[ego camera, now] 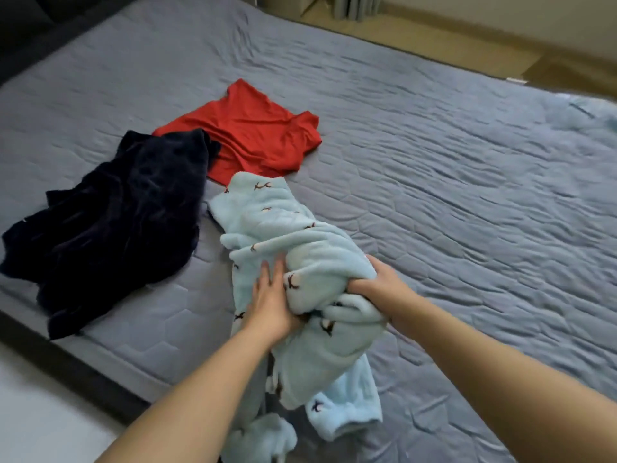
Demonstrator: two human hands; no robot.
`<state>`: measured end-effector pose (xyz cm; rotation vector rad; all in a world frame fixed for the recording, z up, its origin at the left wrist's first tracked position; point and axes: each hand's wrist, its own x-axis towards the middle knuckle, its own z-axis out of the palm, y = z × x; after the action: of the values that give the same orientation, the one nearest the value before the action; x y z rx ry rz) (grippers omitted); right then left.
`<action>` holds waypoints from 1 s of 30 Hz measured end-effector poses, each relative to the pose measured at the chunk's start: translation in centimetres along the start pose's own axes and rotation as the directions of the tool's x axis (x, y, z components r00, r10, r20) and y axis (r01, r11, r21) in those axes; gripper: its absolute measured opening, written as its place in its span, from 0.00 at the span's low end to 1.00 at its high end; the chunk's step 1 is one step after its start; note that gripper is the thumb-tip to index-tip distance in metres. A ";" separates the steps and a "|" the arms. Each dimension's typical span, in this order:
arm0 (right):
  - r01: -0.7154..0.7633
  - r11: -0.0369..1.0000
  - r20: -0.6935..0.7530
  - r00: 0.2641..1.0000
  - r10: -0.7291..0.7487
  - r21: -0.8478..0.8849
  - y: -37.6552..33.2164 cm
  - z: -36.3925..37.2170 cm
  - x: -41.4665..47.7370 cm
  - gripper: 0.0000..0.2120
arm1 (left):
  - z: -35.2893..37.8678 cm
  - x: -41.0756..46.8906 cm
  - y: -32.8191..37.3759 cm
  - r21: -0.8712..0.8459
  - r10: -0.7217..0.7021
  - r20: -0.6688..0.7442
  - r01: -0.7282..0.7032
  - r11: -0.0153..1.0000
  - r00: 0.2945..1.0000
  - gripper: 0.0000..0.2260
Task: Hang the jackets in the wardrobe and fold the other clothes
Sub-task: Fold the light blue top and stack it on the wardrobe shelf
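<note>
A light blue fleece garment (267, 225) with small dark antler prints lies bunched on the grey quilted bed (467, 195), one part hanging over the near edge. My left hand (272, 302) rests on it, fingers straight and laid into a fold. My right hand (379, 282) grips a bunch of the same fleece from the right, fingers buried in the cloth. To the left lies a crumpled dark navy velvety garment (113, 228). Behind it a red shirt (253, 132) is spread flat.
The bed's dark frame edge (66, 355) runs along the near left, with pale floor (40, 422) below it. Wooden floor (434, 31) and a wall lie beyond the far side. A light blue blanket edge (594, 118) shows at the right.
</note>
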<state>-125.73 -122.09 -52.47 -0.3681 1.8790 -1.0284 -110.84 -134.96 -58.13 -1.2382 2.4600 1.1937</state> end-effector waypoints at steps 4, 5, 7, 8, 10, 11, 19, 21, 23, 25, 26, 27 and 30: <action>0.109 0.992 0.066 0.991 -0.114 0.067 -6.1 -7.7 -7.6 0.26 | -3.4 -3.6 9.8 -0.162 0.198 -0.229 -0.237 0.958 0.953 0.12; 0.137 0.989 0.057 0.989 -0.140 0.051 -8.1 -9.8 -10.0 0.24 | -4.8 -4.8 12.6 -0.186 0.223 -0.260 -0.275 0.943 0.940 0.10; 0.173 0.985 0.035 0.984 -0.172 -0.018 -12.5 -13.9 -15.5 0.21 | -8.3 -8.0 18.7 -0.181 0.300 -0.292 -0.361 0.915 0.908 0.13; 0.188 0.980 0.035 0.982 -0.186 -0.064 -14.8 -15.9 -18.6 0.20 | -10.4 -9.8 21.9 -0.153 0.352 -0.316 -0.413 0.898 0.881 0.15; 0.216 0.961 0.054 0.976 -0.210 -0.173 -19.2 -19.6 -25.2 0.17 | -14.9 -14.1 27.7 -0.088 0.444 -0.347 -0.500 0.862 0.826 0.14; 0.231 0.946 0.058 0.973 -0.224 -0.229 -21.3 -21.3 -28.4 0.15 | -17.3 -16.5 30.4 -0.043 0.494 -0.335 -0.536 0.843 0.803 0.14; 0.185 0.621 -0.337 0.705 -0.624 -0.762 -32.1 -27.4 -50.6 0.37 | -30.1 -35.4 49.1 0.346 0.827 -0.236 -0.751 0.563 0.511 0.06; 0.289 0.583 -0.279 0.665 -0.693 -0.759 -32.1 -25.9 -53.7 0.40 | -31.8 -39.3 53.1 0.440 0.868 -0.163 -0.753 0.489 0.468 0.08; 0.298 0.569 -0.293 0.626 -0.723 -0.767 -31.7 -25.1 -55.4 0.37 | -33.0 -42.3 55.9 0.553 0.893 -0.113 -0.719 0.421 0.436 0.05; 0.252 0.573 -0.380 0.537 -0.753 -0.780 -32.0 -25.8 -56.7 0.20 | -34.2 -44.4 57.6 0.634 0.908 -0.119 -0.674 0.381 0.401 0.08; 0.235 0.583 -0.423 0.491 -0.762 -0.778 -32.3 -26.4 -57.6 0.13 | -34.8 -45.0 57.9 0.664 0.915 -0.116 -0.655 0.360 0.386 0.10; 0.227 0.591 -0.452 0.455 -0.767 -0.774 -32.9 -26.9 -58.5 0.10 | -35.3 -45.4 57.7 0.687 0.918 -0.103 -0.641 0.344 0.383 0.10; 0.215 0.568 -0.478 0.355 -0.803 -0.795 -35.3 -28.0 -61.4 0.09 | -36.2 -45.0 56.1 0.759 0.872 -0.039 -0.552 0.344 0.489 0.09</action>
<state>-122.86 -91.37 17.16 -1.1757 3.1398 -1.0613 -114.66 -113.33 19.35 -0.0708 3.4695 -0.1298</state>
